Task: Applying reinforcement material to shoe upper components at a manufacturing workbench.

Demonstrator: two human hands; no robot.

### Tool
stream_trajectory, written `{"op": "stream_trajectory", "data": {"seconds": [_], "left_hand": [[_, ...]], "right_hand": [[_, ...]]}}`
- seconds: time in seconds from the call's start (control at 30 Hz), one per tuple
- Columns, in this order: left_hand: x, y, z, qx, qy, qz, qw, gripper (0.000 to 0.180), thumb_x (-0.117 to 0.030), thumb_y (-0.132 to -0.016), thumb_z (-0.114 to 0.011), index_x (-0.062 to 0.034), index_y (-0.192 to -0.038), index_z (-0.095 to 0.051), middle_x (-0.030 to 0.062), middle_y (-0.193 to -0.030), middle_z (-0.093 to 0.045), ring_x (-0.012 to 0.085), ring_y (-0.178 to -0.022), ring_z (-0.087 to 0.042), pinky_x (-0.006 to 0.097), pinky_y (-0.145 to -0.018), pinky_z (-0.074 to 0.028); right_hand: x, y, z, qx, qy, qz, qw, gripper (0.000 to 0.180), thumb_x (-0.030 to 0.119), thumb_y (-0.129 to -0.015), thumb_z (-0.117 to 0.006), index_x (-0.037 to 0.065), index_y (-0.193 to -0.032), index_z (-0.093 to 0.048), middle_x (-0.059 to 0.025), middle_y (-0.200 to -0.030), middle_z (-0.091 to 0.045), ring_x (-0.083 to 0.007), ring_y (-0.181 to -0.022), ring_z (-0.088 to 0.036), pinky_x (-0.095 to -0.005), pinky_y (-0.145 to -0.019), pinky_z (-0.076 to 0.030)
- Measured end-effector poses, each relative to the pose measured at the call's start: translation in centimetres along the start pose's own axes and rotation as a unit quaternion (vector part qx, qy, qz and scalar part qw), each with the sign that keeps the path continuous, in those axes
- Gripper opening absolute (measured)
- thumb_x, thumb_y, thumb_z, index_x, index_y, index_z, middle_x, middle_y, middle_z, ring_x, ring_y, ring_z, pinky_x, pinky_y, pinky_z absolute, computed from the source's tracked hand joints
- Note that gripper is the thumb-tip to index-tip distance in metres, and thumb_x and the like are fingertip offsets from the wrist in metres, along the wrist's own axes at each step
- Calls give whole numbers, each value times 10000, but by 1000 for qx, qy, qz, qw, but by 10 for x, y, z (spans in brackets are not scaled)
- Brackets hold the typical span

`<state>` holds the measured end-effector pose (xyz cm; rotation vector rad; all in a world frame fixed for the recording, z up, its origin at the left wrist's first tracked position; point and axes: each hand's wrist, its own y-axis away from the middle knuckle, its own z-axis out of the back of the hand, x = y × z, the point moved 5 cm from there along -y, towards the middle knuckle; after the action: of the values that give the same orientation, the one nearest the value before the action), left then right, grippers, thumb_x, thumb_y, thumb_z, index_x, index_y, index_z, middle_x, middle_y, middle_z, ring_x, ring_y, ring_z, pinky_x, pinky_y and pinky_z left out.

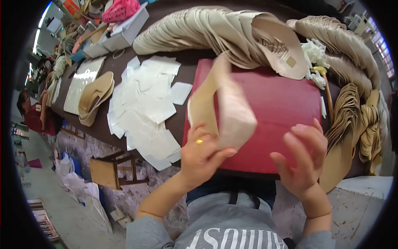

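My left hand (pixel 202 151), with a gold ring on one finger, grips the lower edge of a beige shoe upper (pixel 238 118). The piece stands raised and curved over a red mat (pixel 286 120), its far part smeared by motion. Above the mat's right front part, my right hand (pixel 302 155) is off the shoe upper, fingers spread and holding nothing. Beyond the mat lies a long row of nested beige shoe uppers (pixel 199 31). Another tan shoe upper (pixel 95 97) rests at the left of the table.
White sheets (pixel 145 95) lie in a loose heap left of the mat. Stacked tan pieces (pixel 346 124) and a wooden-handled tool (pixel 328 93) are on the right. White boxes (pixel 126 33) stand far left. A wooden stool (pixel 103 172) is below, and another person (pixel 37 110) sits farther left.
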<state>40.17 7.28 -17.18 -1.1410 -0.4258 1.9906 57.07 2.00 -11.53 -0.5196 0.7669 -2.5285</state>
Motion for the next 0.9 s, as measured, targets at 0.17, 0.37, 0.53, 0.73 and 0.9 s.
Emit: {"op": "stream_trajectory", "data": {"seconds": [0.17, 0.37, 0.53, 0.73, 0.9], "left_hand": [[-13, -1, -17, -261, 498, 285, 777, 220, -252, -915, -607, -51, -998, -580, 42, -810, -600, 134, -759, -551, 287, -839, -441], [-11, 32, -10, -325, 573, 378, 651, 375, -403, -980, -448, -55, -1036, -576, 22, -777, -592, 90, -679, -518, 232, -675, -425], [13, 70, 6, -204, 711, 305, 600, 455, -462, -981, -407, -54, -1047, -597, -1, -720, -569, 77, -595, -475, 218, -546, -375], [-6, 73, 7, -225, 600, 382, 665, 533, -505, -944, -465, -14, -1090, -611, 16, -766, -599, 76, -627, -498, 224, -540, -385], [8, 88, 37, 22, 472, 405, 783, 585, -480, -908, -537, 33, -1188, -554, 88, -966, -634, 135, -800, -561, 227, -682, -437]], "right_hand": [[-16, 8, -4, -21, -312, -247, 917, 374, 222, -738, -755, 58, -1058, -650, -112, -1178, -566, -245, -1062, -551, -427, -1046, -324], [2, 25, -33, 59, -215, -56, 973, 451, 269, -716, -779, 52, -1088, -647, -119, -1173, -567, -236, -1050, -558, -382, -1023, -368], [21, 24, -32, 10, -207, -33, 978, 486, 264, -723, -771, 38, -1127, -623, -136, -1169, -570, -247, -1069, -548, -379, -1022, -364], [-57, -8, -6, -93, -316, -264, 906, 565, 201, -775, -731, -7, -1253, -514, -125, -1120, -595, -220, -980, -557, -305, -853, -449], [-83, -12, -9, -5, -558, -326, 763, 340, 134, -808, -698, -11, -1101, -603, -55, -895, -636, -114, -755, -559, -218, -697, -469]]}}
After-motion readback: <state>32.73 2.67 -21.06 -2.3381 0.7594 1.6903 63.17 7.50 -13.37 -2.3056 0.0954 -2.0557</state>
